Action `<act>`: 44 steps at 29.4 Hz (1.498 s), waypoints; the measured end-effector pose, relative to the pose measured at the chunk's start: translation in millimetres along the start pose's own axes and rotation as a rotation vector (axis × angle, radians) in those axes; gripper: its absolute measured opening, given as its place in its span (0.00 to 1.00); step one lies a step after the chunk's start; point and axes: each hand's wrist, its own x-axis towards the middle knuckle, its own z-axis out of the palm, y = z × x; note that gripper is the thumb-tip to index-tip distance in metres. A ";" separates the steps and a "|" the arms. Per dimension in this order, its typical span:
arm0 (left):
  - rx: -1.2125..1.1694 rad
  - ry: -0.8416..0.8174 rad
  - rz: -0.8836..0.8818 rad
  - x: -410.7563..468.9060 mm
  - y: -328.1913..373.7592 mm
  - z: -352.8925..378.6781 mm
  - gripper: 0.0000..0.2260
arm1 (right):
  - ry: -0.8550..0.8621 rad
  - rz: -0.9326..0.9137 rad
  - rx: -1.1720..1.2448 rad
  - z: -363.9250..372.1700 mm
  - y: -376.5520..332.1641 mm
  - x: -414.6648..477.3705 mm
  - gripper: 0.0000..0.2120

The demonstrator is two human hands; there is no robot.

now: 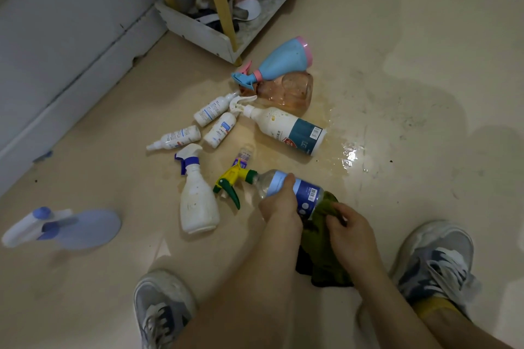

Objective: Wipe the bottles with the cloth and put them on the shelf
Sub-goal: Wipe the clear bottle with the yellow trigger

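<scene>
- Your shelf (204, 32) stands far left, ready for wiped bottles.
- The other bottles (289, 129) lie mid-floor beside a spill (350, 154).
- Your left hand (279, 207) curls round the near clear bottle (307, 191), steadying it.
- Your right hand (350, 235) pinches the green cloth (323, 261) against its base.

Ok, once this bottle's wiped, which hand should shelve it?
Probably left. The left hand grips the clear bottle, and the shelf stands ahead on that side. The right hand is busy holding the green cloth against the bottle's base.
</scene>
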 end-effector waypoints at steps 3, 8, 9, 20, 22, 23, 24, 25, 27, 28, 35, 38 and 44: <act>0.070 -0.004 0.082 -10.0 4.4 -9.2 0.31 | 0.047 -0.018 0.003 -32.6 -18.8 1.8 0.10; 0.258 -0.132 0.404 -59.2 26.3 -41.3 0.31 | 0.065 -0.121 0.195 -86.5 -84.1 -17.7 0.09; 0.262 -0.170 0.464 -75.2 35.6 -45.7 0.29 | 0.029 -0.153 0.274 -93.6 -97.0 -27.1 0.09; 0.405 -0.476 0.920 -288.3 118.8 -110.2 0.18 | -0.072 -0.631 0.206 -101.4 -177.2 -158.2 0.15; 0.460 -0.530 0.948 -320.0 118.8 -130.8 0.19 | -0.223 -0.530 0.340 -117.2 -187.0 -176.6 0.19; 0.476 -0.558 0.958 -335.3 118.4 -139.9 0.22 | -0.314 -0.468 0.425 -125.0 -191.0 -187.7 0.21; 0.476 -0.573 0.965 -348.3 118.4 -147.1 0.25 | -0.364 -0.435 0.490 -131.1 -193.6 -203.5 0.21; 0.462 -0.571 0.977 -359.8 119.3 -152.8 0.26 | -0.377 -0.476 0.520 -133.7 -195.0 -217.5 0.20; 0.426 -0.517 1.033 -378.8 122.2 -160.2 0.21 | -0.316 -0.615 0.497 -129.3 -201.5 -240.2 0.23; 0.398 -0.474 1.066 -386.7 123.6 -163.1 0.18 | -0.279 -0.673 0.456 -125.6 -202.5 -249.8 0.31; 0.429 -0.233 1.245 -417.7 125.8 -191.9 0.19 | -0.314 -0.871 0.115 -128.2 -221.9 -299.2 0.52; 0.472 -0.334 1.262 -431.9 128.5 -201.8 0.22 | -0.529 -0.740 0.342 -152.2 -241.9 -298.3 0.43; 0.480 -0.462 1.265 -447.1 151.8 -192.0 0.26 | -0.788 -0.669 0.533 -153.3 -262.0 -262.6 0.50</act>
